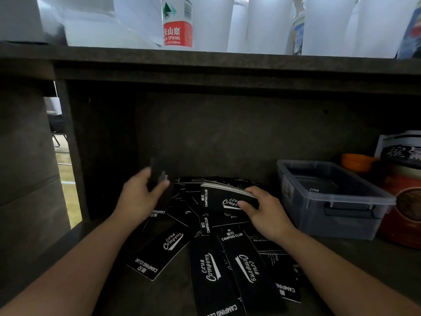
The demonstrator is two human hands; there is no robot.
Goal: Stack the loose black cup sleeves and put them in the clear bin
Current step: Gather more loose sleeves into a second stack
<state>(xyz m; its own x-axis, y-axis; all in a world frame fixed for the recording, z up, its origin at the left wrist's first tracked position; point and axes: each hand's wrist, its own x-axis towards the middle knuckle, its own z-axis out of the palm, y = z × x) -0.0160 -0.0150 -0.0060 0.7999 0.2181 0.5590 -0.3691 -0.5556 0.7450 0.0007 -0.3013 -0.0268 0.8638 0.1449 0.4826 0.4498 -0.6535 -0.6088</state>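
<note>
Sleeves (211, 254) lie beneath both hands: right (264, 210) grips a stack (225, 197), left (141, 197) pinches one.

Open-topped clear bin (355, 202) right of sleeve pile (211, 242), low shelf (205, 62) overhead.

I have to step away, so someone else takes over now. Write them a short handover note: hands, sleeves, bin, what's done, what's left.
Left hand: holds a single black sleeve, blurred, lifted above the pile.
Right hand: fingers grip a stack of sleeves over the pile.
Loose sleeves: many scattered on the shelf in front.
Clear bin: to the right, open, with some sleeves already inside.
Left: add the single sleeve to the stack, gather the rest, put the stacks in the bin.
</note>
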